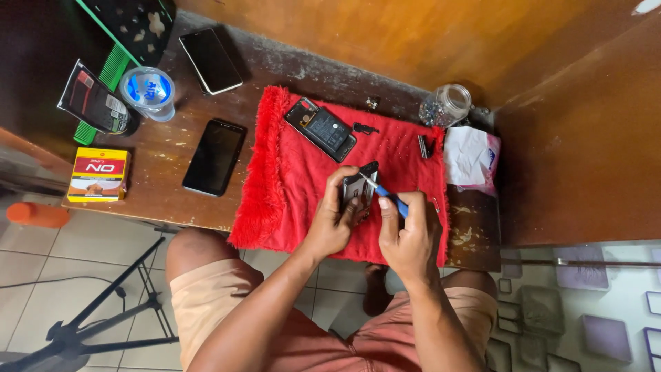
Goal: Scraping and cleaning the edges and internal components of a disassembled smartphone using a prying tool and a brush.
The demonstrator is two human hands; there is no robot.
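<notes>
Bare knees in salmon shorts (275, 324) frame the left hand (330, 224), its grip closed around an opened phone part (359, 189) above the red fluffy mat (303, 172) on the wooden surface (165, 148), while the right hand (410, 238) pinches a blue-handled screwdriver (385, 195), tip on that part, seemingly working a screw.

hands (372, 227), screwdriver (389, 196), opened phone (359, 187)

On the table (172, 148) a cloth (289, 193) is lying — an opened phone (322, 129) is resting at its far side, a jar (446, 105) sitting beyond its right corner. Left of the cloth two phones (213, 157) are lying, one behind the other — a box (98, 173) is sitting further left.
</notes>
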